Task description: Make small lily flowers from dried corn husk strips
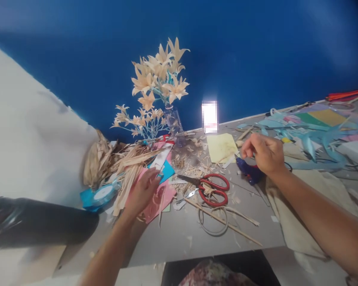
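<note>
My left hand point(143, 190) is over pink paper point(162, 198) and a blue sheet point(167, 171), fingers apart, with nothing visible in it. My right hand point(264, 153) is raised at the right with its fingers curled; what they hold, if anything, is too small to tell. Just below it lies a dark blue glue gun point(247, 170), partly covered by the hand. Red-handled scissors point(216, 190) lie between my hands, their blades pointing left. Yellow paper point(221, 148) rests left of my right hand.
Pale flowers point(162, 73) stand in a clear bottle point(174, 126) by the blue wall. Dried husks point(97, 161) and blue ribbon point(104, 193) lie left. A beige cloth point(298, 210) is under my right forearm. Colored papers point(328, 119) and strips lie far right.
</note>
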{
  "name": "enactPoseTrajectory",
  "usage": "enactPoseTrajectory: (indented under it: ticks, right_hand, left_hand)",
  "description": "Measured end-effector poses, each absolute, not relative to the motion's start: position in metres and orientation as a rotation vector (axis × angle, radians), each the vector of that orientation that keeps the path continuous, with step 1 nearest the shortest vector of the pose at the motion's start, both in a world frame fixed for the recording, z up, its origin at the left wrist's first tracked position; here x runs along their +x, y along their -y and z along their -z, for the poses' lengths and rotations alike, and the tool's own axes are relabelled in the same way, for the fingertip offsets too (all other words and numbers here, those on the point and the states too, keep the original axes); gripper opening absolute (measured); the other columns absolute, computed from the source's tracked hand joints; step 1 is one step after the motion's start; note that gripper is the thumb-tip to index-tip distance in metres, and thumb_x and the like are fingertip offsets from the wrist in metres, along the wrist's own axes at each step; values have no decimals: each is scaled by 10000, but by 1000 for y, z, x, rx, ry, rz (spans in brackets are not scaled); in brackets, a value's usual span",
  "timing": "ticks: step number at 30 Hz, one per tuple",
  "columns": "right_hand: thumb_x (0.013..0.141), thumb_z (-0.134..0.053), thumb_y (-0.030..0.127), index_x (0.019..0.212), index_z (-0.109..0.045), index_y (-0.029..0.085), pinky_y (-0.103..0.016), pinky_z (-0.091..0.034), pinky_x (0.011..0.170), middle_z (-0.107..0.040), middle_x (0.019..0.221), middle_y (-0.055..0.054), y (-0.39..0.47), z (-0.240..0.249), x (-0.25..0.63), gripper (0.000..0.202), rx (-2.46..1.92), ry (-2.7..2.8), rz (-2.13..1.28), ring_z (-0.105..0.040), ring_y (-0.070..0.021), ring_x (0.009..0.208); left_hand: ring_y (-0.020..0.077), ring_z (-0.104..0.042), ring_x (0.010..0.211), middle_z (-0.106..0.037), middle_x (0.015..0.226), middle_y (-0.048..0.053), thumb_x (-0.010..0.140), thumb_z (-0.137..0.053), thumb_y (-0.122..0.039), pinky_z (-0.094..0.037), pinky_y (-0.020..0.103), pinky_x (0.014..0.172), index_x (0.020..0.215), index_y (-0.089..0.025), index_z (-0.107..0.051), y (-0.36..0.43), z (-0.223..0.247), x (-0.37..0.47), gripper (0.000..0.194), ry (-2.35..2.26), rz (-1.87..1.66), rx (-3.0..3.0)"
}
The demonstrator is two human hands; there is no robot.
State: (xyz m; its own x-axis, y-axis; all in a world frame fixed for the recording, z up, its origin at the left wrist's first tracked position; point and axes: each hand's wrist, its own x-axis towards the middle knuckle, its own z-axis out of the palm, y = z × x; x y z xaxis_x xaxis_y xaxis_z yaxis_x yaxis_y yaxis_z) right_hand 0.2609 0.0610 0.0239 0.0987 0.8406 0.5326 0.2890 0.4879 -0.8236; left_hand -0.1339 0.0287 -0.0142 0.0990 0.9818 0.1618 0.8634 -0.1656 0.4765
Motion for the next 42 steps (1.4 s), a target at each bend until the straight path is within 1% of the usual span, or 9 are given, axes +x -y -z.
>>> enactPoseTrajectory:
  ticks: [3, 6, 10, 14, 19, 25, 31, 38, 42]
  right_hand:
    - [959, -538, 374, 635, -587, 197, -257, -415, 528, -576, 536, 13, -61, -24, 261, 372, -1123, 1585, -542, -525, -126, 491]
    - [921, -574, 328, 687, -639, 184, -243, -386, 536, -638, 598, 7, -56, -21, 252, 282, -1160, 1901, -578, -532, -121, 519]
    - [905, -581, 224, 781, -701, 180, -249, -367, 619, -712, 732, -19, -47, -11, 232, 178, -1115, 2407, -599, -608, -145, 656]
    - [914, -570, 195, 803, -709, 180, -256, -338, 631, -726, 767, -35, -43, -3, 221, 179, -1111, 2584, -565, -616, -158, 694]
    - [914, -563, 179, 813, -709, 177, -259, -321, 626, -730, 783, -35, -45, -6, 222, 178, -1159, 2572, -523, -605, -156, 686]
    - [909, -562, 162, 844, -712, 177, -258, -340, 647, -705, 820, -40, -43, -4, 224, 165, -1019, 2623, -557, -593, -158, 723]
    - [810, -585, 98, 894, -712, 179, -278, -385, 703, -671, 896, -54, -37, -6, 222, 172, -940, 2655, -588, -592, -178, 782]
    - [871, -635, 274, 889, -703, 168, -285, -375, 686, -657, 872, -65, -33, -5, 216, 128, -1057, 2662, -518, -594, -199, 797]
    - [866, -633, 244, 844, -697, 172, -277, -353, 659, -660, 844, -55, -36, 2, 213, 99, -1076, 2675, -497, -595, -187, 774]
  left_hand:
    - [279, -566, 1259, -662, 1286, 118, 939, -476, -404, -422, 471, 1097, 1168, -209, -647, -29, 13, -130, 347, -1861, -584, 2269]
    - [303, -498, 1336, -596, 1376, 155, 933, -464, -343, -400, 508, 1107, 1227, -197, -619, -25, 27, -124, 363, -1877, -484, 2391]
    - [304, -476, 1355, -559, 1418, 168, 969, -394, -354, -370, 533, 1123, 1289, -177, -577, -21, 42, -121, 409, -1928, -547, 2381]
    - [295, -493, 1339, -624, 1336, 144, 968, -398, -339, -405, 492, 1108, 1200, -197, -629, -25, 36, -125, 357, -1886, -667, 2425]
    - [307, -651, 1076, -727, 1091, 141, 943, -433, -330, -496, 491, 979, 993, -205, -695, -26, 13, -127, 295, -1908, -900, 2529]
    - [229, -721, 828, -783, 929, 55, 909, -463, -346, -563, 357, 832, 998, -227, -711, -17, -17, -96, 289, -1836, -936, 2375]
    - [185, -707, 704, -770, 794, 36, 916, -461, -354, -542, 289, 717, 959, -210, -724, -21, -21, -53, 303, -1671, -947, 2403]
    - [137, -549, 502, -586, 577, -6, 960, -315, -228, -418, 259, 532, 720, -224, -519, -10, -5, -42, 315, -1478, -850, 2404]
    - [141, -545, 500, -585, 595, 14, 965, -298, -224, -412, 270, 529, 688, -230, -503, -9, 4, -44, 345, -1367, -846, 2472]
